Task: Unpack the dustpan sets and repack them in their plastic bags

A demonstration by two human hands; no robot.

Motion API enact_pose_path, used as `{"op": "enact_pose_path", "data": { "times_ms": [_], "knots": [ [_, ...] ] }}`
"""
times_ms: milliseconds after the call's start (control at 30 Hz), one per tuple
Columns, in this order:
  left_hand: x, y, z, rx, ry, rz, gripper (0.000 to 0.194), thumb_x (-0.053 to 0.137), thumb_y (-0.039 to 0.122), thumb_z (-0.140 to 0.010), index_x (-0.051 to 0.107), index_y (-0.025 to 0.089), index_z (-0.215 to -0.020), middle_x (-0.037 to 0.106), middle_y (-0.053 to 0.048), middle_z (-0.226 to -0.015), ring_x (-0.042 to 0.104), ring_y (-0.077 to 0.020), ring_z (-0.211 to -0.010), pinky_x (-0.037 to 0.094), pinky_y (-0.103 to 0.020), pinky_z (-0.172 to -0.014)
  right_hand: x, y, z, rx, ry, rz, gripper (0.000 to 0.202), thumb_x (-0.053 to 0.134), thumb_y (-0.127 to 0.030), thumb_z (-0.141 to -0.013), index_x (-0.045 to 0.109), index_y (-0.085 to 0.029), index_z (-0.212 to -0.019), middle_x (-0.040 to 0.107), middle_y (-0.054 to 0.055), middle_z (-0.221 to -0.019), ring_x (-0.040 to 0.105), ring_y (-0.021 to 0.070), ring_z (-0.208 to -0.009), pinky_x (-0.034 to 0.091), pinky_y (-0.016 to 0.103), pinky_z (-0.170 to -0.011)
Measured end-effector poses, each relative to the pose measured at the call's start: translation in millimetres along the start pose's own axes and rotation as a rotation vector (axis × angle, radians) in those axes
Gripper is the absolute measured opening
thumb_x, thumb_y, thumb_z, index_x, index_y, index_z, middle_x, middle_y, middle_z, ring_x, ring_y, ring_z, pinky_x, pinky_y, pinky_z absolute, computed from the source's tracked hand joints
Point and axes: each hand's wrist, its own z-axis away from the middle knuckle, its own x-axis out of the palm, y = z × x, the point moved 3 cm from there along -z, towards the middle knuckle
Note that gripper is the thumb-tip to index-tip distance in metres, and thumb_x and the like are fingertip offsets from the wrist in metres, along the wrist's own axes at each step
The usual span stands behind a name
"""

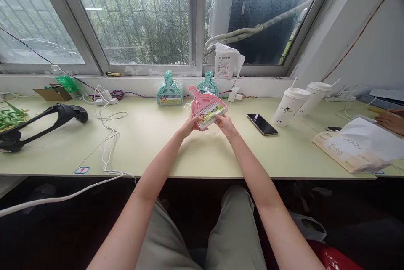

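A pink mini dustpan and brush set (206, 107) in clear wrapping is held up over the table, tilted with its handle to the upper left. My left hand (191, 126) grips its lower left side, and my right hand (225, 123) grips its lower right corner. A printed label runs along its lower edge. Behind it, a green dustpan set (208, 83) leans against the wall, partly hidden by the pink one. To the left of that, another green dustpan set (169, 90) stands upright, also wrapped, several handles stacked together.
On the right of the pale table (202, 156) are a black phone (261, 124), two white cups (288, 108) with straws and a tissue pack (350, 146). Another person's hand (391, 122) shows at far right. White cables (109, 139) and a black headset-like frame (47, 120) lie left.
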Motion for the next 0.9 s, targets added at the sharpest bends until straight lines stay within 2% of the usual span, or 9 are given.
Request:
{"op": "enact_pose_path", "data": {
  "times_ms": [33,133,233,333,433,533,667,800,900],
  "knots": [
    [-5.0,0,0,-0.012,0.026,0.003,0.073,0.055,0.027,-0.074,0.034,0.017,-0.143,0.069,-0.013,-0.110,0.071,-0.0198,-0.070,0.059,-0.032,-0.063,-4,-2,-1,0.032,-0.001,0.048,0.008,0.067,-0.018,-0.082,0.064,-0.015,-0.089,0.075,0.007,-0.088,0.072,0.0187,-0.089,0.059,0.034,-0.089],
    [-24.7,-1,-2,-0.046,0.132,0.037,0.067,0.052,0.025,-0.073,0.041,0.014,-0.138,0.070,-0.011,-0.104,0.070,-0.0199,-0.069,0.059,-0.033,-0.061,-24,-12,-4,0.019,0.125,0.312,0.020,0.055,-0.028,-0.091,0.067,-0.012,-0.088,0.074,0.013,-0.085,0.073,0.0207,-0.078,0.061,0.038,-0.080],
    [-42.7,-2,-3,-0.071,0.224,0.117,0.062,0.051,0.023,-0.072,0.047,0.013,-0.132,0.069,-0.012,-0.105,0.069,-0.0206,-0.074,0.061,-0.035,-0.063,-34,-28,1,-0.339,0.262,0.742,0.026,0.048,-0.015,-0.090,0.068,-0.016,-0.107,0.068,0.013,-0.117,0.070,0.0236,-0.098,0.057,0.044,-0.088],
    [-50.4,-3,-3,-0.083,0.243,0.183,0.058,0.053,0.021,-0.071,0.049,0.013,-0.128,0.069,-0.012,-0.108,0.070,-0.0216,-0.080,0.062,-0.035,-0.065,-23,-33,9,-0.727,0.088,1.084,0.052,0.051,-0.005,-0.083,0.059,-0.028,-0.128,0.049,0.004,-0.145,0.049,0.0252,-0.131,0.046,0.048,-0.105],
    [-51.2,-5,-3,-0.098,0.218,0.196,0.056,0.053,0.020,-0.071,0.050,0.013,-0.126,0.069,-0.011,-0.108,0.070,-0.0219,-0.083,0.062,-0.034,-0.065,-16,-29,10,-0.870,-0.033,1.205,0.044,0.056,-0.010,-0.084,0.063,-0.030,-0.123,0.054,0.001,-0.140,0.043,0.0247,-0.134,0.039,0.048,-0.109],
    [-52.7,-8,-2,-0.147,0.225,0.151,0.052,0.053,0.019,-0.072,0.053,0.013,-0.123,0.071,-0.011,-0.102,0.070,-0.0200,-0.080,0.061,-0.031,-0.064,-18,-28,6,-0.897,0.014,1.182,0.021,0.054,-0.022,-0.091,0.072,-0.027,-0.099,0.068,0.003,-0.118,0.054,0.0245,-0.118,0.043,0.045,-0.102],
    [-49.0,-8,3,-0.239,0.081,0.077,0.051,0.053,0.022,-0.075,0.052,0.012,-0.125,0.072,-0.013,-0.100,0.071,-0.0201,-0.075,0.060,-0.030,-0.064,-20,-26,5,-0.864,0.064,1.190,0.023,0.048,-0.028,-0.095,0.070,-0.023,-0.093,0.071,0.006,-0.101,0.058,0.0253,-0.101,0.044,0.042,-0.094],
    [-38.4,-7,8,-0.284,-0.089,0.049,0.049,0.055,0.026,-0.080,0.051,0.012,-0.127,0.072,-0.016,-0.101,0.072,-0.0223,-0.081,0.059,-0.030,-0.069,-18,-24,8,-0.805,0.105,1.210,0.026,0.041,-0.028,-0.097,0.066,-0.020,-0.096,0.068,0.009,-0.099,0.056,0.0259,-0.098,0.042,0.041,-0.093],
    [-31.8,-8,8,-0.293,-0.172,-0.010,0.046,0.056,0.029,-0.082,0.052,0.010,-0.124,0.073,-0.017,-0.097,0.072,-0.0206,-0.072,0.058,-0.029,-0.066,-19,-26,9,-0.801,0.184,1.153,0.027,0.041,-0.032,-0.097,0.065,-0.022,-0.094,0.063,0.010,-0.108,0.053,0.0259,-0.104,0.039,0.042,-0.098]
  ]
}}
